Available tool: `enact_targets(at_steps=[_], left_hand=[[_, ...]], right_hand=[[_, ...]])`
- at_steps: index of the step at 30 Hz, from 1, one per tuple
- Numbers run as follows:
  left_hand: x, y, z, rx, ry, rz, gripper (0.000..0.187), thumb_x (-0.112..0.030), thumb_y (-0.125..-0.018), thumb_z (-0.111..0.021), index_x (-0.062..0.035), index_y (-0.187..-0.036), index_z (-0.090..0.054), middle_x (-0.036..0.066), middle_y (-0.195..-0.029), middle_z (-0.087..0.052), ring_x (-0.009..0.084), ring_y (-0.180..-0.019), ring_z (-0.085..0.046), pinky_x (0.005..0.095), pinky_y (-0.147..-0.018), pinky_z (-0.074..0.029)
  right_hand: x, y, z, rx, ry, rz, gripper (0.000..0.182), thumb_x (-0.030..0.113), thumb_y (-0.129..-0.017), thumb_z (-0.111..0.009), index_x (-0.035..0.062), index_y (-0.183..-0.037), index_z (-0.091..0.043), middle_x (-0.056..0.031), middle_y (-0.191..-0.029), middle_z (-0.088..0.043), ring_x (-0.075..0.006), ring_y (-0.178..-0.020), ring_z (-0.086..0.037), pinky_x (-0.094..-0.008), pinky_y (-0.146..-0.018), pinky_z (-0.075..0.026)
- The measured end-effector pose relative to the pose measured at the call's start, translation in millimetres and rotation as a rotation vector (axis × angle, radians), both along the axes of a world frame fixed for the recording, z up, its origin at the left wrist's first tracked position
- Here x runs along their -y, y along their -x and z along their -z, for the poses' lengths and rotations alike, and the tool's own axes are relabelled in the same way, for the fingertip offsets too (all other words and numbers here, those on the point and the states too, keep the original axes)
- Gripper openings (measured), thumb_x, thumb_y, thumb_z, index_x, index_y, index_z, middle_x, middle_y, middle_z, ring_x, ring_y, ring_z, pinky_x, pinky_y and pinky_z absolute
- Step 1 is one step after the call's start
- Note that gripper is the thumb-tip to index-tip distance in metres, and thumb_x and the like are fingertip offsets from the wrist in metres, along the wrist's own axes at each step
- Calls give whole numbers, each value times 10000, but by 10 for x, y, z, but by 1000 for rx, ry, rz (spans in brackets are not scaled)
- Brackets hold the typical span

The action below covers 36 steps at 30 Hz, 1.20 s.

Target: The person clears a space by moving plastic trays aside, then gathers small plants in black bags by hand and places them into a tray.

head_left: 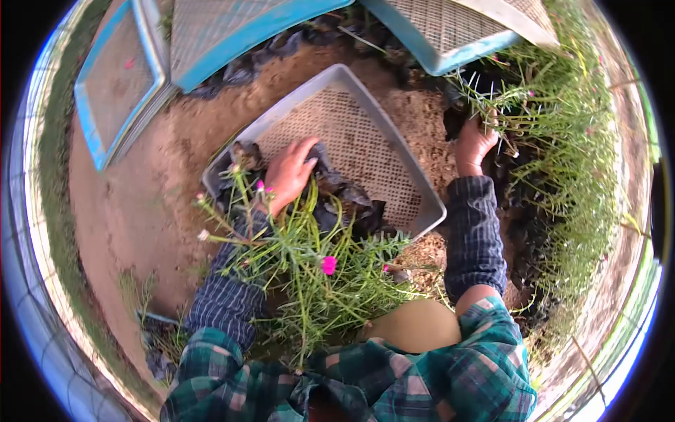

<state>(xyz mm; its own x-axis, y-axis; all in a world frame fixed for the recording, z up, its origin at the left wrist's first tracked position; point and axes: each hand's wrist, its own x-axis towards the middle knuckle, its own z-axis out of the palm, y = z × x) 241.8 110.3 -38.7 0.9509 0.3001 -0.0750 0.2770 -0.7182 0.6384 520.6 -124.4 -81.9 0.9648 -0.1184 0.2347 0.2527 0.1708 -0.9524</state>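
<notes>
My left hand (287, 176) lies over the near left part of a grey plastic tray (376, 109) with a mesh floor. Its fingers are stretched out against a black plastic grow bag (325, 163). Several such bags stand together in that part of the tray, and their leafy stems with pink flowers (328, 265) spill toward my body. On the right, my right hand (477, 144) reaches into a dense row of similar plants. Its fingers are curled around the base of a narrow-leaved plant (503, 105); leaves partly cover the fingertips.
Blue-edged mesh trays (239, 42) lie at the back, with a stack of trays (116, 84) at the far left. A bank of bagged green plants (569, 162) lines the right side. Bare soil (133, 232) stretches left. A rounded tan object (415, 325) is close to my body.
</notes>
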Motion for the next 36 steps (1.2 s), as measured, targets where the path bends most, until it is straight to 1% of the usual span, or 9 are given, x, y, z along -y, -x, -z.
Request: enact_targets(at_steps=[5,12,17,21,26,31,32,33,36], left_hand=[[-133,14,159,59,89,72,380,-194,-915,-518,-71,-1274,-489,144,-1225,-532,313,-1154,-492,379,-972,-387],[-642,120,72,333,428,-611,469,-411,-991,-369,-20,-1177,-549,117,-1156,-597,232,-1091,-543,356,-994,-384],[-883,86,161,259,796,-456,441,-370,-1004,-367,-14,-1186,-552,118,-1114,-610,183,-1011,-567,318,-929,-420],[-694,-133,-20,118,340,-61,401,-237,-990,-441,16,-1301,-452,114,-1281,-520,212,-1202,-476,315,-1037,-341],[-622,-221,26,-77,10,35,395,-134,-916,-511,-88,-1303,-445,172,-1293,-493,338,-1211,-463,380,-1008,-360],[-653,-152,34,-57,-34,88,360,-83,-901,-501,-75,-1260,-467,177,-1260,-504,359,-1188,-471,389,-989,-378],[-642,-144,-2,-68,-20,98,364,-75,-901,-501,-73,-1264,-466,176,-1262,-506,352,-1188,-475,385,-991,-378],[-637,-165,-18,-77,-5,109,369,-66,-900,-501,-71,-1268,-464,175,-1265,-509,344,-1189,-478,381,-993,-378],[-819,-269,-144,-222,206,113,313,-91,-913,-507,-55,-1224,-529,142,-1225,-563,252,-1148,-527,345,-974,-394]], right_hand=[[-755,386,-518,229,416,-301,88,104,-840,-665,70,-917,-641,-50,-820,-636,-131,-718,-606,-256,-655,-500],[-1812,1132,-769,1123,749,-967,140,121,-724,-625,106,-863,-638,-77,-866,-618,-250,-845,-605,-348,-715,-523],[-1698,1563,-396,912,891,-1309,219,158,-788,-554,93,-977,-643,-97,-992,-590,-280,-951,-576,-399,-858,-468],[-1259,1391,-383,793,539,-1018,332,104,-742,-615,98,-1074,-618,-113,-987,-569,-307,-932,-574,-410,-809,-481],[-458,715,-130,449,662,-454,294,-48,-707,-560,72,-970,-613,-136,-880,-589,-330,-801,-569,-429,-703,-489],[283,-427,178,24,946,348,423,149,-788,-682,75,-1160,-496,-175,-995,-524,-300,-860,-574,-360,-697,-501],[307,-605,90,-194,898,292,488,198,-807,-691,72,-1211,-447,-195,-1059,-494,-311,-880,-605,-337,-554,-534],[263,-666,-74,-300,925,257,536,213,-784,-706,-8,-1193,-439,-277,-1087,-533,-420,-954,-585,-451,-830,-480],[297,-1015,231,-361,914,76,441,228,-797,-676,6,-1129,-490,-259,-979,-612,-403,-913,-613,-457,-803,-488]])
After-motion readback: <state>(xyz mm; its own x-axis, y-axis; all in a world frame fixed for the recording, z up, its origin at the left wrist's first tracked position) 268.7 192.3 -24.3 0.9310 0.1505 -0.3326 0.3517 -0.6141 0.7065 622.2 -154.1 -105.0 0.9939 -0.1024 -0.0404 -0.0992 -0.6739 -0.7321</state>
